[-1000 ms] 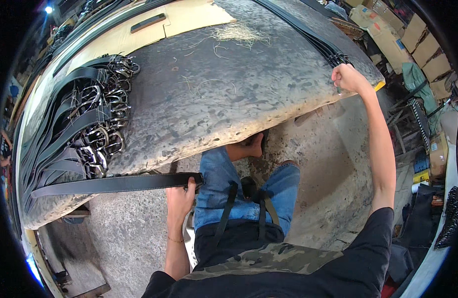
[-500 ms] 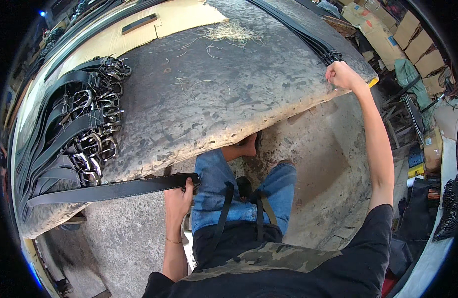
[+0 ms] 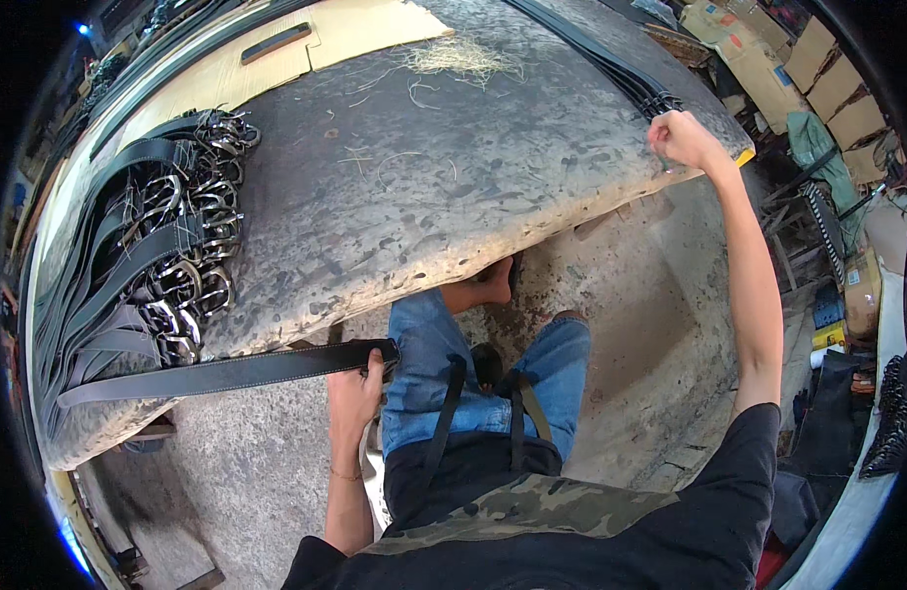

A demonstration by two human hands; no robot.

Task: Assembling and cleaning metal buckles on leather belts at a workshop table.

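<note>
My left hand point(image 3: 356, 388) grips the end of a black leather belt point(image 3: 227, 374) with light stitching, just off the table's near edge. The belt runs left to a pile of black belts point(image 3: 144, 241), whose silver buckles point(image 3: 183, 285) lie clustered on its right side. Out at the right, my right hand point(image 3: 682, 140) is closed, its fingers curled together at the table edge. It is beside the near ends of a bundle of thin black straps point(image 3: 611, 69). Whatever its fingers hold, if anything, is hidden or too small to make out.
The worn dark table point(image 3: 375, 226) slants across the view. Pale thread scraps point(image 3: 463, 61) and a cardboard sheet point(image 3: 365, 34) with a dark narrow block point(image 3: 275, 44) lie toward its far side. Cardboard boxes point(image 3: 739, 59) and a green bag point(image 3: 810, 147) stand at the right.
My right hand has shifted very slightly, staying closed near the strap ends. My left hand keeps its grip on the belt in nearly the same place.
</note>
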